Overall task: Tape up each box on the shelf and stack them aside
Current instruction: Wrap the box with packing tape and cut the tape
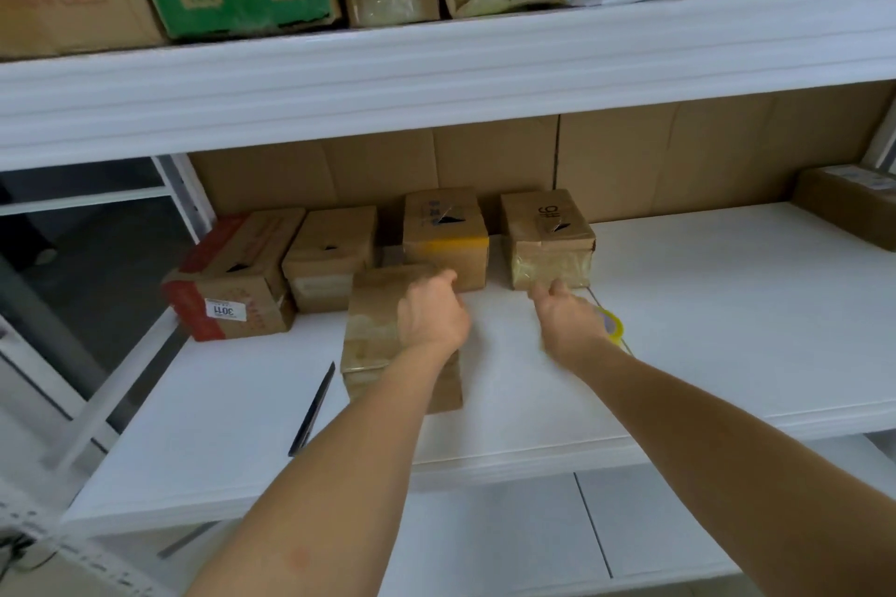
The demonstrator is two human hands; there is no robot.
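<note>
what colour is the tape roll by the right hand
Yellow. The tape roll peeks out beside the right hand, seen in the head view.

We read "3011" upside down on the white label (226,309) of the red-edged box (232,279) at the shelf's left edge.

Open white shelf (703,315) is left to the right of the taped box (548,240) and along the front edge, where a black knife (312,407) is laid. The back is blocked by a row of four boxes against the cardboard wall (679,160), and the middle by a box (388,325) standing in front of the row. Headroom is limited by the upper shelf (436,78); a tape roll (612,325) is lying just beside the right hand (569,320).
</note>
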